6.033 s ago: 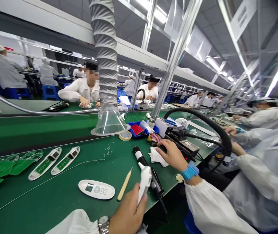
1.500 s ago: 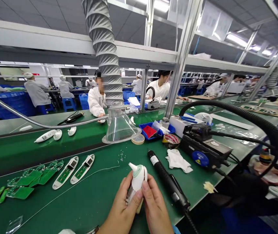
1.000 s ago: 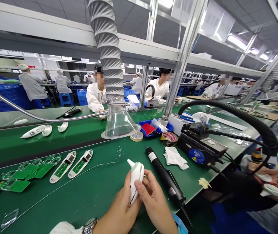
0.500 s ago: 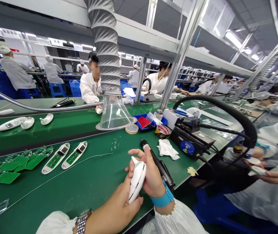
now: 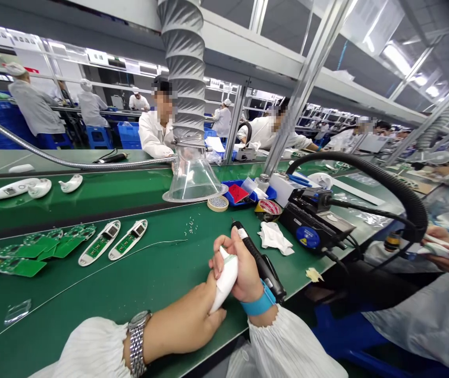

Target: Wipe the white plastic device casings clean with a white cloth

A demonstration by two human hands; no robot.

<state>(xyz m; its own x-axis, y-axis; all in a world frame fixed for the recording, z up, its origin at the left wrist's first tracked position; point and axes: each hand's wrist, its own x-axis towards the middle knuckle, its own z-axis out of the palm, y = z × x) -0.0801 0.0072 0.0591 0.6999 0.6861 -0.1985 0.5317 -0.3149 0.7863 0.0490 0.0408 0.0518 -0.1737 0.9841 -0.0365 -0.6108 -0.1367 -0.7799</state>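
Left hand (image 5: pixel 196 316): gripping white device (image 5: pixel 226 279) by its lower end | right hand (image 5: pixel 247 272): wrapped around its upper part | advice: best pressed evenly, sparing the narrow tip (image 5: pixel 223 253)

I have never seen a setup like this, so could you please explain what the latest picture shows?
No machine is handling things here: the camera sits on a person's head, looking forward and down. Their left hand, with a watch at the wrist, and right hand, with a blue wristband, hold a white device with a pointed tip. On the green bench lie a black pen-shaped tool, a crumpled white cloth, loose circuit boards and two white shells with boards inside.
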